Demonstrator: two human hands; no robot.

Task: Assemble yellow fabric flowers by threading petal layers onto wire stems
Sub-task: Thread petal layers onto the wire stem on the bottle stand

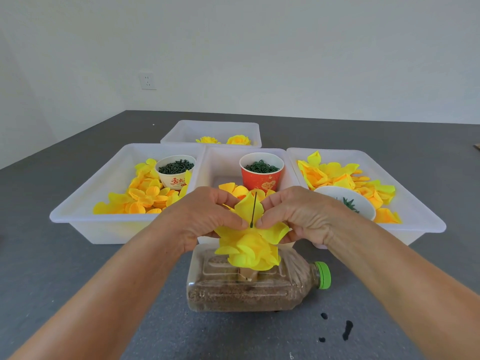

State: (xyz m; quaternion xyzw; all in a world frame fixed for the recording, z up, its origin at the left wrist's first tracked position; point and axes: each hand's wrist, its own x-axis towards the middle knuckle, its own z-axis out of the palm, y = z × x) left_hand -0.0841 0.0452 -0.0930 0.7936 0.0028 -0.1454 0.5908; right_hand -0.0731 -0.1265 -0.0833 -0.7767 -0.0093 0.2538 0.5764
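A dark wire stem (pixel 254 209) stands upright, poking through a stack of yellow fabric petal layers (pixel 249 245). My left hand (pixel 205 216) pinches the top petal layer on the left of the wire. On the right of the wire, my right hand (pixel 301 216) pinches the same layer. The flower sits over a clear plastic bottle (pixel 249 289) lying on its side, filled with brown grain, green cap to the right. The wire's lower end is hidden by the petals.
Three white trays stand behind: the left tray (pixel 78 214) holds loose yellow petals and a white cup (pixel 175 171) of green parts; the middle has a red cup (pixel 261 172); the right tray (pixel 426 216) holds petals and a white bowl (pixel 345 201). A far tray (pixel 181 131) holds finished flowers.
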